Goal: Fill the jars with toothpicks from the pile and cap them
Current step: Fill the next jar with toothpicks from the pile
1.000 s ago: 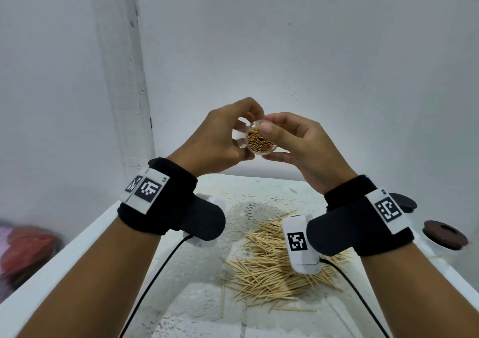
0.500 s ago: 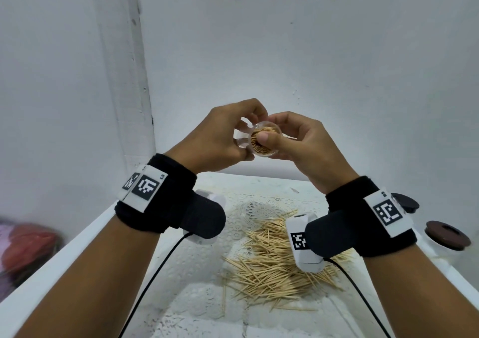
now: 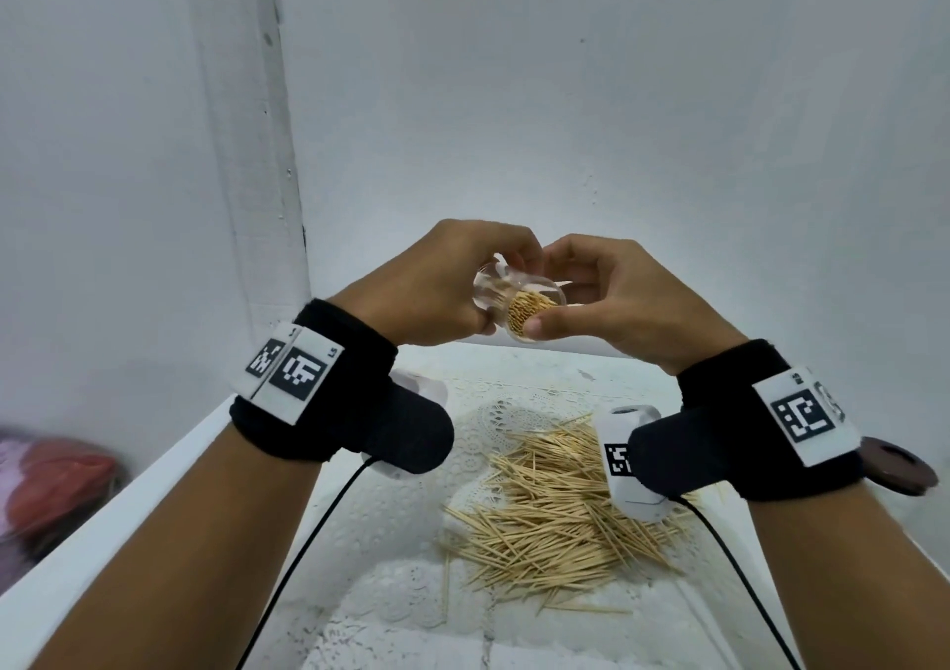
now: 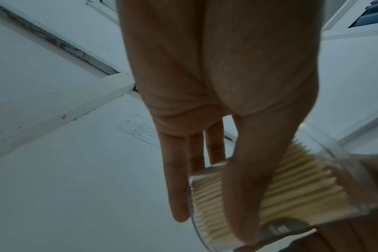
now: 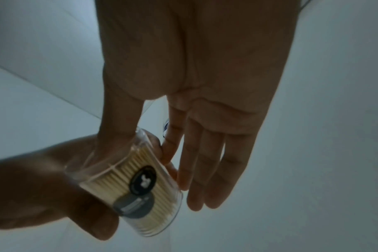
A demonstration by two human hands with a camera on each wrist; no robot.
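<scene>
Above the table I hold a clear jar (image 3: 519, 304), packed with toothpicks, tilted with its open mouth toward me. My left hand (image 3: 462, 304) grips its body, thumb across the wall (image 4: 244, 179). My right hand (image 3: 560, 309) pinches the mouth end; its thumb lies on the rim and its forefinger touches the side (image 5: 168, 153). In the right wrist view the jar (image 5: 129, 184) shows a dark label. Below lies the toothpick pile (image 3: 560, 505). No cap is on the held jar.
A brown cap (image 3: 894, 469) shows at the table's right edge, partly behind my right wristband. A white lace cloth (image 3: 411, 582) covers the table. White walls close in behind and to the left. Red and pink bundles (image 3: 51, 484) lie off the left edge.
The jar has tipped and sunk a little, its clear base now up to the left. My right thumb slid from the top of the mouth to its lower rim.
</scene>
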